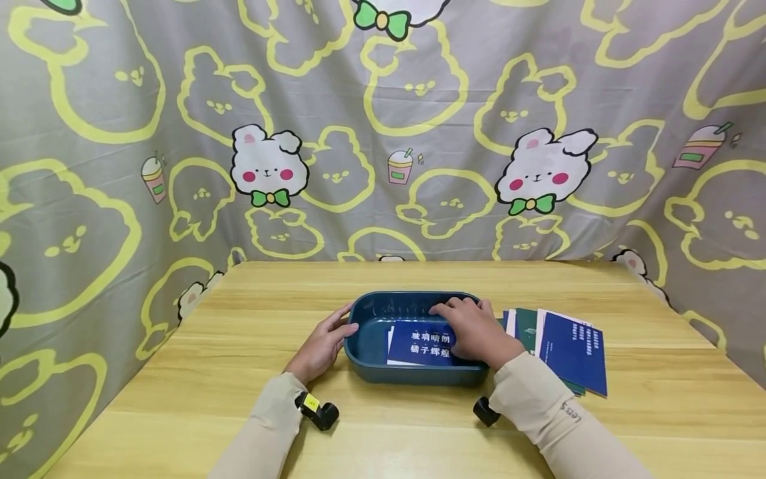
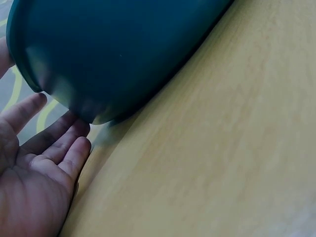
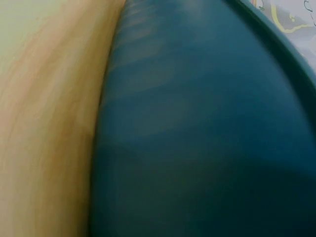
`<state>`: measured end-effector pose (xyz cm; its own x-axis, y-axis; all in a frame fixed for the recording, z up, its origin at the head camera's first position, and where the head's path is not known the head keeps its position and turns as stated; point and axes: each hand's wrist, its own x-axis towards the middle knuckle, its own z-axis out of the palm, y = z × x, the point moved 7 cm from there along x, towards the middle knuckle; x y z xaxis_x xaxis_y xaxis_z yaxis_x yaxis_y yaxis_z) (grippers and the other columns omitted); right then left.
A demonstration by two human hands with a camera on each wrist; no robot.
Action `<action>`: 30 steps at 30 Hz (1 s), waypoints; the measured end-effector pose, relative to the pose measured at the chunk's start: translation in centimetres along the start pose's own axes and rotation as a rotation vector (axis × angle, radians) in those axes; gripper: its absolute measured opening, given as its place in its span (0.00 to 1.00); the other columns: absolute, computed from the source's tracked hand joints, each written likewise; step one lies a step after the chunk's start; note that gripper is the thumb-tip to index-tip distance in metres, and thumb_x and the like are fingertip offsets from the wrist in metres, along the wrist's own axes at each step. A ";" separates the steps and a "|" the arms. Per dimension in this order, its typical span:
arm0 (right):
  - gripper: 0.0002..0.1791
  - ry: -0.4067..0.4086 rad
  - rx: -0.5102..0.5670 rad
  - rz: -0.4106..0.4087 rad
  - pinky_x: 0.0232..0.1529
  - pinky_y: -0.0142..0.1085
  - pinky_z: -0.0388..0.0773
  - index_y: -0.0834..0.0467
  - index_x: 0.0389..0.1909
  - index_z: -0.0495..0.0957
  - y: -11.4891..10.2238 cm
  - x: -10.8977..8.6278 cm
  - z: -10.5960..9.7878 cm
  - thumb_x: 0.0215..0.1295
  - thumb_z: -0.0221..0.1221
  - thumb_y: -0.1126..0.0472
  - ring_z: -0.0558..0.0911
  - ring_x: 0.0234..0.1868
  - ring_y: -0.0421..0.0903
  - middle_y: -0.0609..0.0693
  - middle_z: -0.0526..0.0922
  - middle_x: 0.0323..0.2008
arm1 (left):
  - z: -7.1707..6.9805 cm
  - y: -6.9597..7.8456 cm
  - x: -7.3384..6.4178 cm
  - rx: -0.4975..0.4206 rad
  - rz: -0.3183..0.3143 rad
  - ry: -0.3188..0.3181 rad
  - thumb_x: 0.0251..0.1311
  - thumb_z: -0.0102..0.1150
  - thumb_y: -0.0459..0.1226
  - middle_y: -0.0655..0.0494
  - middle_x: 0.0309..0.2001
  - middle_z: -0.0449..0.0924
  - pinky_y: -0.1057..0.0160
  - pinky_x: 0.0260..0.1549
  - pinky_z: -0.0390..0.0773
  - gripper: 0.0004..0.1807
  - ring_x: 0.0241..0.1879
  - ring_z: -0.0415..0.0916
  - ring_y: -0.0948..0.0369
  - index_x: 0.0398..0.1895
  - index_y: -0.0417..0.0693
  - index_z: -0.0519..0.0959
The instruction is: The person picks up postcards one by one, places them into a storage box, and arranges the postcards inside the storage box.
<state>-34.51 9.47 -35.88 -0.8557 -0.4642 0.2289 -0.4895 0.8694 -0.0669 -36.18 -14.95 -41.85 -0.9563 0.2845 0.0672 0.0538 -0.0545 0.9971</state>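
A deep blue-green plastic bin (image 1: 419, 376) with rounded corners stands on the table. My left hand (image 1: 323, 342) is at its left end, thumb at the rim and fingers along the outer wall; in the left wrist view that hand's fingers (image 2: 74, 153) reach the bin's end wall with loosely extended tips. Inside the bin lies a blue card (image 1: 419, 346) with white characters, over other pale-edged cards. My right hand (image 1: 479, 329) reaches over the bin's right end, covering the card's right side; I cannot tell whether it grips the card. The right wrist view shows only the bin's side (image 3: 197, 108).
Right of the bin lies a fanned stack of cards, a blue one (image 1: 571, 352) on top and a green one (image 1: 526, 326) beside it. The wooden table (image 1: 287, 286) meets a grey patterned curtain (image 1: 347, 226) at its back and sides.
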 end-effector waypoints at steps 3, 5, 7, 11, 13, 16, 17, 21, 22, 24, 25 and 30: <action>0.28 -0.006 0.053 -0.008 0.48 0.56 0.74 0.54 0.56 0.78 0.1 0.0 -0.2 0.52 0.70 0.64 0.78 0.50 0.53 0.53 0.81 0.47 | 0.0 -0.1 0.0 -0.003 -0.002 -0.004 0.70 0.50 0.35 0.37 0.68 0.59 0.53 0.64 0.64 0.31 0.66 0.61 0.47 0.75 0.45 0.56; 0.25 -0.018 0.109 -0.010 0.43 0.49 0.78 0.56 0.55 0.78 0.3 0.0 -0.4 0.55 0.68 0.64 0.80 0.42 0.50 0.52 0.81 0.41 | 0.0 -0.1 0.0 -0.001 -0.005 -0.003 0.70 0.50 0.35 0.37 0.69 0.59 0.53 0.64 0.63 0.31 0.66 0.61 0.46 0.75 0.45 0.56; 0.22 -0.031 0.173 -0.007 0.34 0.43 0.78 0.58 0.55 0.77 0.6 0.0 -0.6 0.57 0.66 0.64 0.78 0.32 0.46 0.49 0.79 0.33 | 0.0 -0.1 0.1 0.001 -0.007 -0.002 0.71 0.50 0.35 0.37 0.69 0.59 0.52 0.64 0.63 0.31 0.66 0.61 0.46 0.75 0.45 0.56; 0.20 -0.031 0.270 0.013 0.22 0.36 0.69 0.61 0.54 0.77 1.4 0.0 -1.1 0.60 0.64 0.65 0.69 0.19 0.41 0.45 0.71 0.21 | 0.1 -0.1 0.1 0.006 -0.009 -0.005 0.71 0.50 0.35 0.37 0.69 0.59 0.52 0.65 0.62 0.31 0.66 0.61 0.47 0.75 0.45 0.56; 0.19 -0.013 0.294 0.013 0.21 0.35 0.67 0.62 0.54 0.77 1.9 -0.1 -1.4 0.61 0.63 0.66 0.67 0.17 0.41 0.45 0.69 0.19 | 0.1 -0.1 0.1 0.005 -0.011 -0.003 0.71 0.50 0.35 0.37 0.68 0.59 0.52 0.65 0.62 0.31 0.66 0.61 0.47 0.75 0.45 0.56; 0.18 0.027 0.316 0.012 0.21 0.35 0.68 0.64 0.53 0.76 2.6 -0.2 -2.1 0.62 0.63 0.65 0.68 0.16 0.41 0.45 0.70 0.18 | 0.1 0.0 0.1 0.006 -0.010 -0.001 0.70 0.50 0.35 0.37 0.68 0.59 0.52 0.65 0.62 0.31 0.66 0.61 0.47 0.75 0.45 0.56; 0.18 0.039 0.321 0.019 0.21 0.35 0.69 0.64 0.53 0.76 2.9 -0.2 -2.4 0.62 0.63 0.65 0.68 0.17 0.41 0.45 0.70 0.18 | 0.1 0.0 0.1 0.008 -0.008 -0.002 0.70 0.50 0.35 0.37 0.68 0.59 0.52 0.65 0.62 0.31 0.66 0.61 0.47 0.75 0.45 0.56; 0.18 0.071 0.344 0.079 0.23 0.36 0.71 0.64 0.52 0.76 4.5 -0.4 -3.3 0.62 0.63 0.64 0.70 0.19 0.42 0.46 0.72 0.21 | 0.2 0.2 0.2 0.013 -0.005 -0.007 0.71 0.49 0.35 0.37 0.69 0.58 0.52 0.65 0.62 0.31 0.67 0.60 0.46 0.75 0.45 0.55; 0.18 0.076 0.346 0.102 0.23 0.36 0.71 0.64 0.52 0.76 5.0 -0.5 -3.5 0.63 0.63 0.64 0.71 0.20 0.43 0.47 0.73 0.22 | 0.2 0.2 0.2 0.009 -0.006 -0.007 0.70 0.49 0.35 0.37 0.69 0.58 0.51 0.65 0.62 0.31 0.66 0.60 0.46 0.75 0.45 0.55; 0.18 0.086 0.353 0.152 0.24 0.36 0.73 0.65 0.53 0.76 6.2 -0.7 -3.9 0.63 0.62 0.64 0.72 0.22 0.44 0.49 0.75 0.24 | 0.2 0.2 0.2 0.006 -0.005 -0.005 0.70 0.49 0.35 0.37 0.68 0.59 0.51 0.65 0.62 0.31 0.66 0.61 0.46 0.75 0.45 0.55; 0.18 0.090 0.351 0.184 0.25 0.37 0.75 0.65 0.53 0.75 6.8 -0.8 -4.2 0.63 0.62 0.64 0.73 0.23 0.45 0.50 0.76 0.25 | 0.2 0.2 0.2 0.006 -0.004 -0.004 0.70 0.49 0.34 0.37 0.68 0.59 0.51 0.65 0.62 0.31 0.66 0.61 0.46 0.75 0.45 0.55; 0.24 0.038 0.379 0.357 0.31 0.43 0.79 0.69 0.57 0.71 10.5 -2.2 -4.9 0.65 0.60 0.60 0.78 0.30 0.52 0.60 0.79 0.35 | 0.1 0.2 0.2 0.007 -0.004 -0.001 0.70 0.50 0.34 0.37 0.68 0.60 0.52 0.65 0.62 0.31 0.66 0.61 0.47 0.75 0.45 0.56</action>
<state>-36.90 20.48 -32.29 -0.9771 -0.1376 0.1626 -0.2012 0.8465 -0.4928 -36.36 -14.82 -41.66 -0.9563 0.2855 0.0631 0.0519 -0.0467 0.9976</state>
